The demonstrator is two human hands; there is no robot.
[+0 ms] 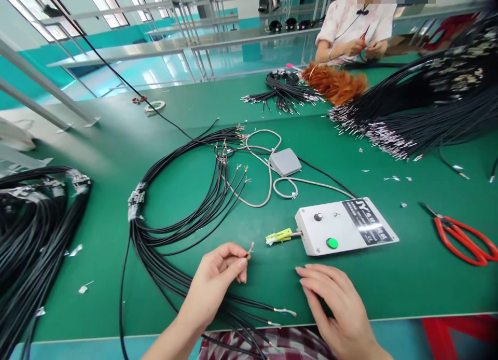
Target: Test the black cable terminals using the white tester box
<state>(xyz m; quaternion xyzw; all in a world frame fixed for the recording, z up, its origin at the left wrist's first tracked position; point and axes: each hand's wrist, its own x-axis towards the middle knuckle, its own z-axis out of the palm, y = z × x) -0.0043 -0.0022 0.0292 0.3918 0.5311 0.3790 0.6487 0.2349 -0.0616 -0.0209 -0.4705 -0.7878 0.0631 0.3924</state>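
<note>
Lying at nine o'clock: bundled black cables, cut off by the left edge, their far ends out of sight.
Cable loop: a second bunch of black cables arcs from ten o'clock down to the near table edge; taped at one spot, tape wording too small to read.
Left hand: left hand comes up from six o'clock, palm turned inward, thumb and forefinger pinching the stripped cable end; its coloured cores point toward the box.
Right hand: right hand rests flat on the green table at five o'clock, fingers pressed together and pointing left, holding nothing; wrist cut off by the frame.
Control box: grey control box just beyond the right hand, yellow-green clamp at its left end; label unreadable.
Foot pedal: grey pedal at twelve o'clock.
Scissors: red scissors at three o'clock, handles partly cut off.
Co-worker: a person at one o'clock, hands together over cables.
</note>
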